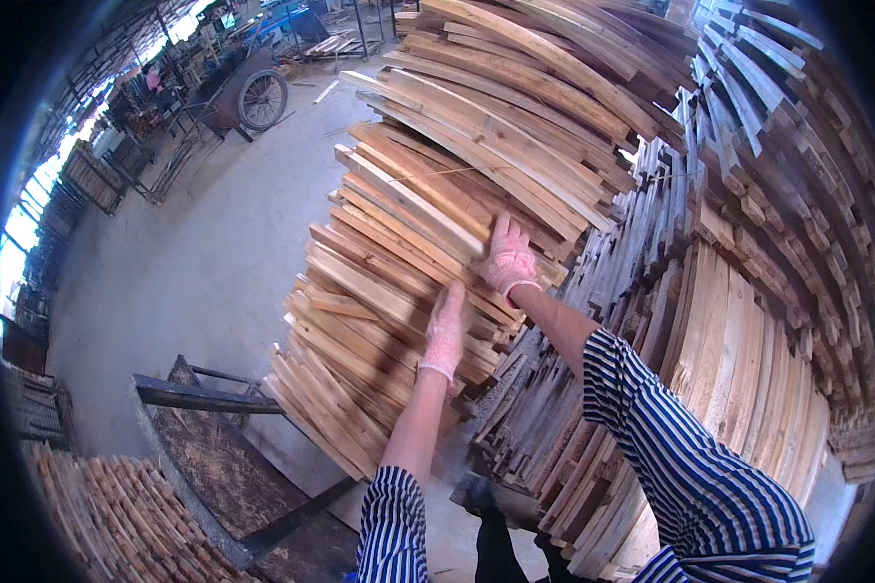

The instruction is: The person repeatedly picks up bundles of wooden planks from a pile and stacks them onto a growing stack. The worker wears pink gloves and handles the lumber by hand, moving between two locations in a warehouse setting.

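Observation:
Both my hands wear pink knitted gloves over a large stack of long wooden strips (423,209). My right hand (507,257) rests with fingers stretched out on the strips near their right ends, gripping nothing that I can see. Just left of it and nearer to me is my left hand (444,330), held edge-on with its fingers straight and somewhat blurred. It is at the strips' ends; whether it touches them I cannot tell. The strips lie side by side, slightly fanned, and several nearer ones (331,403) lie at a slant.
More stacked boards (749,360) stand close on the right, with rough timber piles (797,185) behind. A dark metal-framed cart (214,457) is at lower left, beside another wood stack (126,515). A wheeled cart (261,100) stands farther off on the concrete floor (185,262).

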{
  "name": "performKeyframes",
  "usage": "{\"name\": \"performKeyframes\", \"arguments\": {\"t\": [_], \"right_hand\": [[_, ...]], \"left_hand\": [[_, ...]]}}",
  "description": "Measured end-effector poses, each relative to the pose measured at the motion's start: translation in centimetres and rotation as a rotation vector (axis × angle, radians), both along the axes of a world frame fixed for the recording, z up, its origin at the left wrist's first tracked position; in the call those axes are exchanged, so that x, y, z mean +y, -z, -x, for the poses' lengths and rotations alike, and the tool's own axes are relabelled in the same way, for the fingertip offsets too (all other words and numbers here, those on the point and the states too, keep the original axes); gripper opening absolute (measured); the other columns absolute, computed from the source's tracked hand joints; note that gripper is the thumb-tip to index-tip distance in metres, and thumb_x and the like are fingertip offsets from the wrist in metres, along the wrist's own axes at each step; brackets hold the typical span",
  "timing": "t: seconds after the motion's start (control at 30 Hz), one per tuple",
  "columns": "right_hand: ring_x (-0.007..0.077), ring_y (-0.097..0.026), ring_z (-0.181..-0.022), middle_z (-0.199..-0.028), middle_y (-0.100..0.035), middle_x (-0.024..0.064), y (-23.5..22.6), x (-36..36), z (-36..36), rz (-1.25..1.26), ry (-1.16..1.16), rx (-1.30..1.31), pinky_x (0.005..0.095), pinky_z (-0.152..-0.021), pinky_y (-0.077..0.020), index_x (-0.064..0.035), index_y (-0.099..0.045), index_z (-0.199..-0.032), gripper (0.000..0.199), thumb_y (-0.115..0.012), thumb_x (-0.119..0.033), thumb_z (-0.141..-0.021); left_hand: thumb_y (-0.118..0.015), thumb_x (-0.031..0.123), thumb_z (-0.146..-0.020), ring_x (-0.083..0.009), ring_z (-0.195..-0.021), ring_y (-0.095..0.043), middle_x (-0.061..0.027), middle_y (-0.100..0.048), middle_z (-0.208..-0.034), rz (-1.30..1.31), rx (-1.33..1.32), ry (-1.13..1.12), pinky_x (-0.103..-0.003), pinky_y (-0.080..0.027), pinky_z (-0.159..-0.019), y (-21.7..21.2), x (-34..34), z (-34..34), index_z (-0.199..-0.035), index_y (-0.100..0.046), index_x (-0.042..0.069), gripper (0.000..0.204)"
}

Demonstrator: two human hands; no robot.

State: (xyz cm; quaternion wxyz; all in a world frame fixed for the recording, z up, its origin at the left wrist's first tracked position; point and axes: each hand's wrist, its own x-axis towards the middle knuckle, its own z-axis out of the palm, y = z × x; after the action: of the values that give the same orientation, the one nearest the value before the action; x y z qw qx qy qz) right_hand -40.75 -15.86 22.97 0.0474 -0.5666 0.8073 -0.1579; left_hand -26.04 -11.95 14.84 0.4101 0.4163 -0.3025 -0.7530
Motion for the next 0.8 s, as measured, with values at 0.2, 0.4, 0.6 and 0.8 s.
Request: {"name": "performKeyframes", "arguments": {"t": [0.2,0.4,0.6,0.8], "right_hand": [[0.0401,-0.055,-0.125,-0.134,-0.053,0.0247,-0.2,1.1,-2.7,-0.192,-0.014,-0.018,0.0516,-0.098,-0.0497,0.0000,-0.044,-0.133,0.076,-0.082,-0.025,-0.072],[0.0392,-0.060,-0.122,-0.134,-0.057,0.0260,-2.7,1.0,-2.8,-0.313,-0.060,-0.207,0.0448,-0.100,-0.0528,0.0016,-0.044,-0.134,0.087,-0.086,-0.036,-0.068],[0.0283,-0.067,-0.110,-0.117,-0.068,0.0221,-6.8,4.6,-3.3,-0.684,-0.027,-0.733,0.0389,-0.090,-0.0564,0.0028,-0.056,-0.128,0.083,-0.087,-0.042,-0.065],[0.0280,-0.070,-0.099,-0.112,-0.072,0.0173,-9.3,9.3,0.2,-0.664,-0.311,-0.637,0.0375,-0.087,-0.0566,-0.0062,-0.064,-0.130,0.080,-0.087,-0.048,-0.066]], "left_hand": [[-0.050,0.067,-0.096,-0.0259,-0.141,-0.040,-0.0131,-0.041,-0.157,0.077,-0.154,-0.082,-0.038,-0.029,-0.118,-1.0,-3.7,0.8,-0.155,-0.037,0.002,0.088],[-0.047,0.064,-0.098,-0.0266,-0.138,-0.042,-0.0134,-0.041,-0.156,0.021,0.038,-0.048,-0.039,-0.032,-0.116,0.3,-6.2,-0.9,-0.156,-0.033,0.003,0.086],[-0.058,0.070,-0.090,-0.0290,-0.139,-0.043,-0.0116,-0.036,-0.157,-0.245,0.399,0.037,-0.045,-0.035,-0.116,-2.9,-2.1,-2.1,-0.159,-0.025,0.011,0.097],[-0.048,0.085,-0.084,-0.0338,-0.136,-0.047,-0.0147,-0.044,-0.153,-0.082,0.473,-0.019,-0.050,-0.042,-0.113,-9.3,4.7,0.1,-0.157,-0.028,0.009,0.107]]}}
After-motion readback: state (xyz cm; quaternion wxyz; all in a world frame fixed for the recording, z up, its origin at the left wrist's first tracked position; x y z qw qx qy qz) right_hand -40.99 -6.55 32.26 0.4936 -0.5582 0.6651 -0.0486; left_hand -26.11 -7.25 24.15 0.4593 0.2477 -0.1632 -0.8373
